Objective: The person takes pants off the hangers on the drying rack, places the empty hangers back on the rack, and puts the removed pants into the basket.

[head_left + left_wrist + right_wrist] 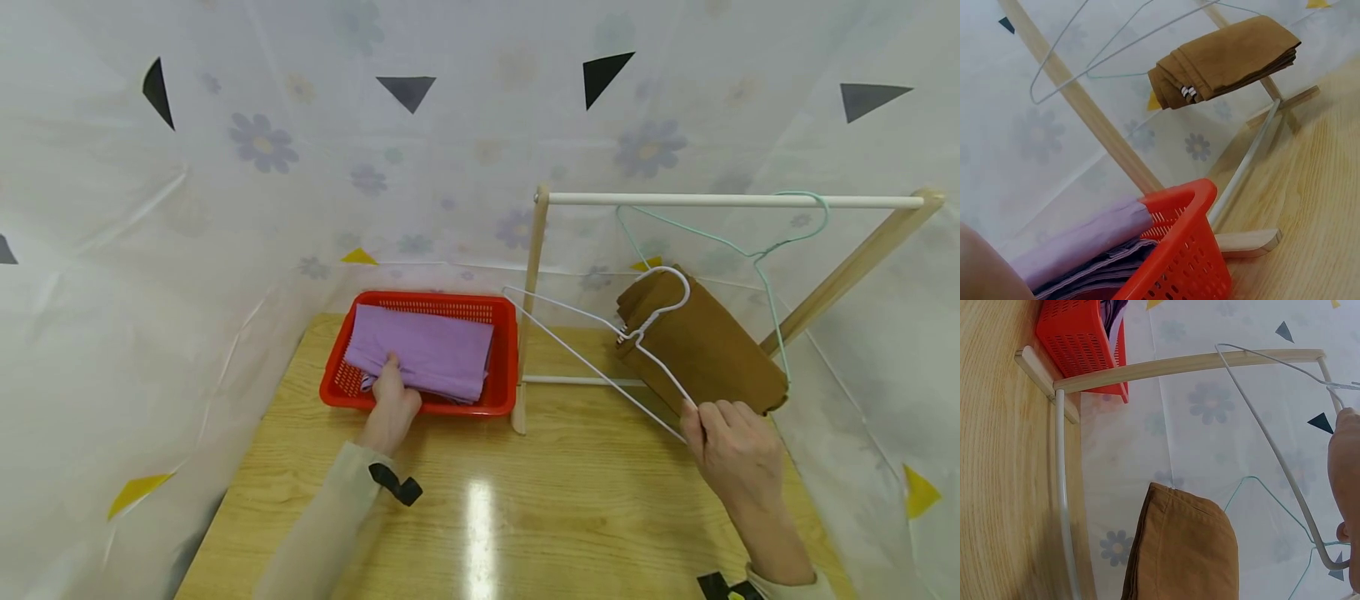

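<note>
Left grip point(393, 403) clamped on purple cloth point(423, 346) at near edge, right grip point(738, 450) round white hanger point(639, 334)

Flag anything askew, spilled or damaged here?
No spills or visible damage. Slightly askew: the mint-green hanger with the folded brown cloth appears slanted to the upper white rail, not square across it. The white hanger tilts too, but it's held.

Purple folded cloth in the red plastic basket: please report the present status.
Left hand grips near edge of purple folded cloth, in red plastic basket. Right hand holds white triangular hanger. Nothing seen blocking the cloth.
</note>
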Action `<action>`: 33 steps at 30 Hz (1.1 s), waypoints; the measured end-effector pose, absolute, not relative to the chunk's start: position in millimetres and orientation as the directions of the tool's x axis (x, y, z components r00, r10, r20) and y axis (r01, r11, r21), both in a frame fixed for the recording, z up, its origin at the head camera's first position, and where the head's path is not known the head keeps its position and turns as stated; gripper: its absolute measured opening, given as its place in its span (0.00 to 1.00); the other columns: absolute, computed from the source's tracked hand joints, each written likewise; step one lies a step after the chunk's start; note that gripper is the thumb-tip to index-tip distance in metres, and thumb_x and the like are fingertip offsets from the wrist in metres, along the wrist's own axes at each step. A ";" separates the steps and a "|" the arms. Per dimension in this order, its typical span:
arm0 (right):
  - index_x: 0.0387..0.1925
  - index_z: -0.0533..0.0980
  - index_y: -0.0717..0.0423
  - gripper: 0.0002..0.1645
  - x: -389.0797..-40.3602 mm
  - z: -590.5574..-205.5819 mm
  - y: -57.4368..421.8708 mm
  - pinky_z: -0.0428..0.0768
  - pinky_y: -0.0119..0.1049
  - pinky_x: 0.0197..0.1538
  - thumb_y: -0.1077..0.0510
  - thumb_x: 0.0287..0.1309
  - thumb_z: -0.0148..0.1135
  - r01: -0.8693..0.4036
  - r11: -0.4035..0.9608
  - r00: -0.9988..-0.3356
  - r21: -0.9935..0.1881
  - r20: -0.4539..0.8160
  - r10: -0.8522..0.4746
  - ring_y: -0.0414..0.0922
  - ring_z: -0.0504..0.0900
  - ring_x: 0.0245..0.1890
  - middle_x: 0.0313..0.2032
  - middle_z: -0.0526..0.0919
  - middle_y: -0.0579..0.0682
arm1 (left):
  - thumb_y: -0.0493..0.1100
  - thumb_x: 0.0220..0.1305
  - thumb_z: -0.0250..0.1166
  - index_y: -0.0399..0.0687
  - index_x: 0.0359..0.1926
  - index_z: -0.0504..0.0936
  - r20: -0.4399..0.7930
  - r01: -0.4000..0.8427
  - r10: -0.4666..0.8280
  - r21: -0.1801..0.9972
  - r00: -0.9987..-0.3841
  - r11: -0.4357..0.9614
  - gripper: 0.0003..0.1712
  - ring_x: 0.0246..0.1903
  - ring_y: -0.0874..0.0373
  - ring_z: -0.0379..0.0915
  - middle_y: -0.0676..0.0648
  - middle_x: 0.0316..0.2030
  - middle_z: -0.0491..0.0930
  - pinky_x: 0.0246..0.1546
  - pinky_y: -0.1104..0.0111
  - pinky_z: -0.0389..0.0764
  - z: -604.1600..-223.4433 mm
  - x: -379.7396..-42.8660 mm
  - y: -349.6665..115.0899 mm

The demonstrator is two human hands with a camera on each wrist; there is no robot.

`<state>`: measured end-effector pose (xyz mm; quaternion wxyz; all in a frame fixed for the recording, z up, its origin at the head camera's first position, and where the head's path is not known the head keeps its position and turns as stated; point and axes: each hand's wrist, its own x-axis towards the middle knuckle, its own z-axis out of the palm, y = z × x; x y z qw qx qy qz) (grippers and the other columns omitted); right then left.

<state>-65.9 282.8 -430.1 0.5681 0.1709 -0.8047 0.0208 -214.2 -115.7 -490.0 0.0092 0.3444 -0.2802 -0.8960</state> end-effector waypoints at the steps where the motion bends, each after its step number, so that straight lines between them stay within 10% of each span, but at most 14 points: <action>1: 0.09 0.55 0.54 0.32 -65.8 -429.9 282.6 0.44 0.32 0.17 0.51 0.70 0.47 -0.300 0.940 -0.295 0.160 0.922 -0.251 0.42 0.50 0.10 0.09 0.50 0.44 | 0.47 0.74 0.50 0.49 0.72 0.52 -0.603 -0.179 -0.194 0.501 -0.774 -0.847 0.31 0.68 0.62 0.57 0.52 0.69 0.60 0.70 0.71 0.60 -491.7 -214.3 -117.1; 11: 0.09 0.55 0.54 0.32 -66.0 -429.1 282.5 0.43 0.32 0.17 0.52 0.70 0.47 -0.301 0.939 -0.292 0.165 0.922 -0.256 0.43 0.50 0.10 0.09 0.51 0.45 | 0.45 0.73 0.51 0.52 0.71 0.50 -0.568 -0.297 -0.037 0.483 -0.822 -0.824 0.31 0.76 0.56 0.44 0.50 0.72 0.55 0.78 0.58 0.40 -478.4 -191.3 -125.3; 25: 0.10 0.56 0.55 0.32 -66.9 -436.3 286.6 0.47 0.34 0.16 0.50 0.71 0.46 -0.297 0.939 -0.315 0.174 0.910 -0.269 0.45 0.53 0.10 0.09 0.54 0.48 | 0.39 0.73 0.50 0.47 0.76 0.33 -0.563 -0.379 -0.001 0.558 -0.827 -0.739 0.42 0.77 0.47 0.39 0.39 0.76 0.39 0.75 0.62 0.54 -467.9 -159.7 -134.3; 33: 0.10 0.56 0.55 0.32 -66.1 -438.9 287.3 0.48 0.34 0.16 0.51 0.71 0.46 -0.310 0.938 -0.327 0.158 0.908 -0.261 0.44 0.53 0.10 0.09 0.54 0.47 | 0.40 0.74 0.47 0.43 0.64 0.57 -0.574 -0.412 0.006 0.580 -0.819 -0.703 0.21 0.73 0.45 0.50 0.40 0.60 0.59 0.72 0.63 0.61 -468.5 -143.2 -137.0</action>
